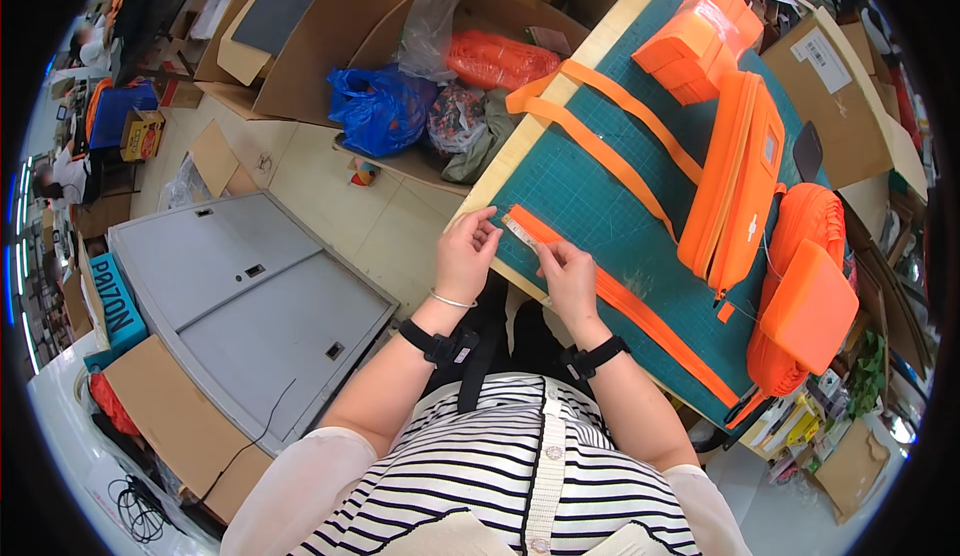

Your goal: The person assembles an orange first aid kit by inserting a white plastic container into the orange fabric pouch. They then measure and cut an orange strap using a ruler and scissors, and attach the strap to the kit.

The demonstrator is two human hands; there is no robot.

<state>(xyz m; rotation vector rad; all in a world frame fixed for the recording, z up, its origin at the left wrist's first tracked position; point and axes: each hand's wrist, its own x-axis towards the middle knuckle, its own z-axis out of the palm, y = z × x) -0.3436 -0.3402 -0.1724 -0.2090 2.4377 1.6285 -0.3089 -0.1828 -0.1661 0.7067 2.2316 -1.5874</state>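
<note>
A long orange strap (655, 318) lies along the near side of the green cutting mat. Near its left end lies a short pale strip with markings, like a piece of measuring tape (518, 233). The thumb and forefinger of my right hand (571, 284) close on the tape's right end, over the strap. Just off the strap's left end, at the table's edge, my left hand (466, 258) is half curled, fingers apart, with nothing visible in it. An orange zippered case (737, 181) with two flat straps (610, 156) sits farther back on the mat.
Stacked orange pieces (700, 41) and a bundled orange roll (803, 231) under a flat orange pad (810, 306) lie on the cutting mat (640, 241). Left of me stands a grey cabinet (250, 306). Beyond the table, a cardboard box holds a blue bag (378, 108).
</note>
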